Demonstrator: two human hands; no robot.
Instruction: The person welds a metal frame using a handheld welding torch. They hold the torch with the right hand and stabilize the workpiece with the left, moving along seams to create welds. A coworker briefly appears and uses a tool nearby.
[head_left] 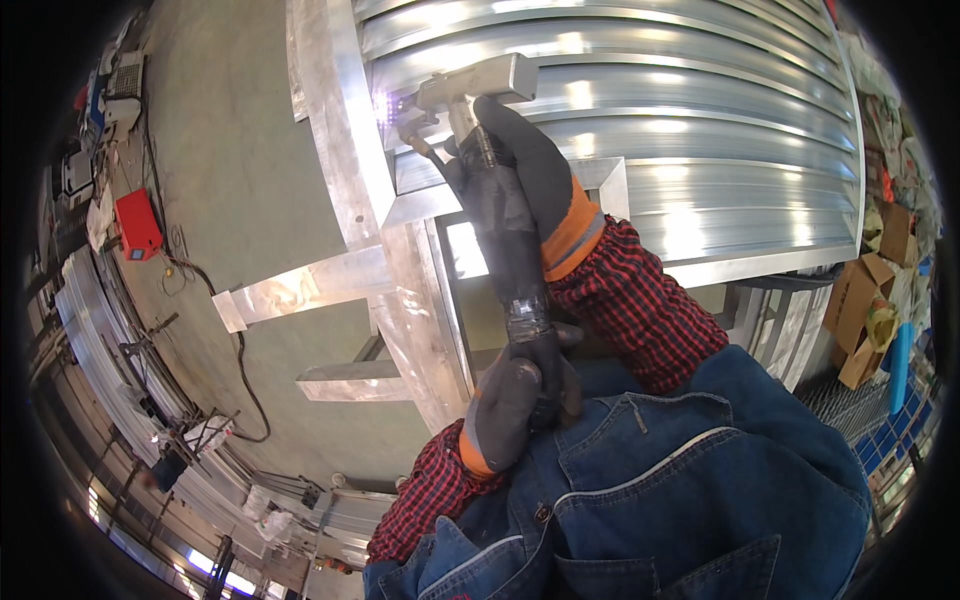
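Both my gloved hands grip a handheld welding torch [495, 205], with a boxy metal head and a handle wrapped in black tape. My right hand [530, 160] is wrapped round the upper handle, just below the head. Closer to my body, my left hand [505, 405] is closed round the torch's lower end. A small purple-white glow shows at the tip, against the edge of a slatted aluminium panel [700, 145] where it meets an aluminium frame bar [345, 120]. Beside the head, a thin side tube [425, 150] runs toward the tip.
Short aluminium bars [300, 290] jut left from the frame. A red box [138, 225] stands on the floor at far left, near a dark cable [245, 380]. Long metal profiles [110, 330] lie beyond. Cardboard boxes [860, 310] and a wire basket [900, 440] are at right.
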